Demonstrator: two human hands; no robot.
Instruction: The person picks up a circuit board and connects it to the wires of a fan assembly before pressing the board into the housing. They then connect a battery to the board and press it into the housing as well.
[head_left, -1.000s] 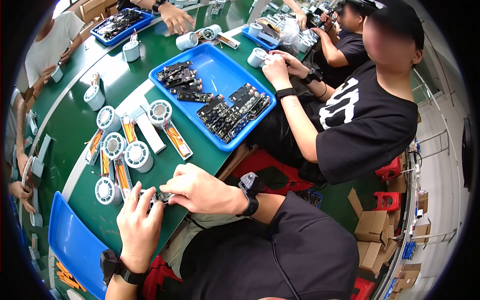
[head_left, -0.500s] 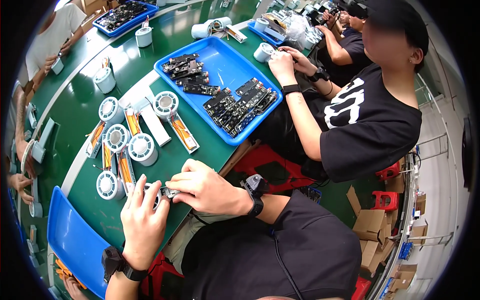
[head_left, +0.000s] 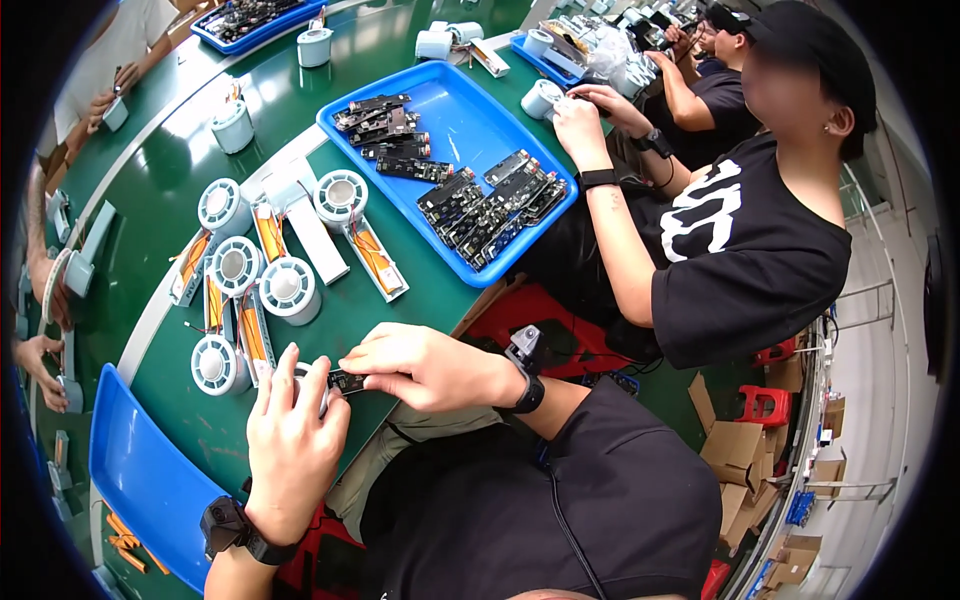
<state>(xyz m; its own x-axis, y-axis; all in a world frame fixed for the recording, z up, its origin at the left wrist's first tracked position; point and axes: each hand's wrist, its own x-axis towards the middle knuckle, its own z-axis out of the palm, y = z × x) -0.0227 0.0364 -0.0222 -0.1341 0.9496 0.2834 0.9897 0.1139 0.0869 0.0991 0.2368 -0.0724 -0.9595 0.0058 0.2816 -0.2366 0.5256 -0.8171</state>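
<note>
My left hand (head_left: 290,440) is curled round a pale round-headed housing (head_left: 325,402), mostly hidden behind its fingers. A small dark circuit board (head_left: 347,381) shows at the housing, between my two hands. My right hand (head_left: 425,368) pinches at the board's right end with thumb and forefinger. Both hands are above the near edge of the green table. Just beyond them lie several pale-blue fan-like units (head_left: 289,290) with round grilled heads and open handles, showing orange-wrapped parts and thin wires inside.
A blue tray (head_left: 455,85) holding several dark circuit boards (head_left: 480,215) stands beyond my right hand. Another blue tray (head_left: 130,450) is at the left. A co-worker (head_left: 740,235) sits close on the right, hands at a pale unit. Red stools and cardboard boxes (head_left: 735,450) stand on the floor.
The view has shifted slightly. My right fingers have changed position a little, and the board between my hands now shows a darker face. A hand near the orange pieces at lower left has gone.
</note>
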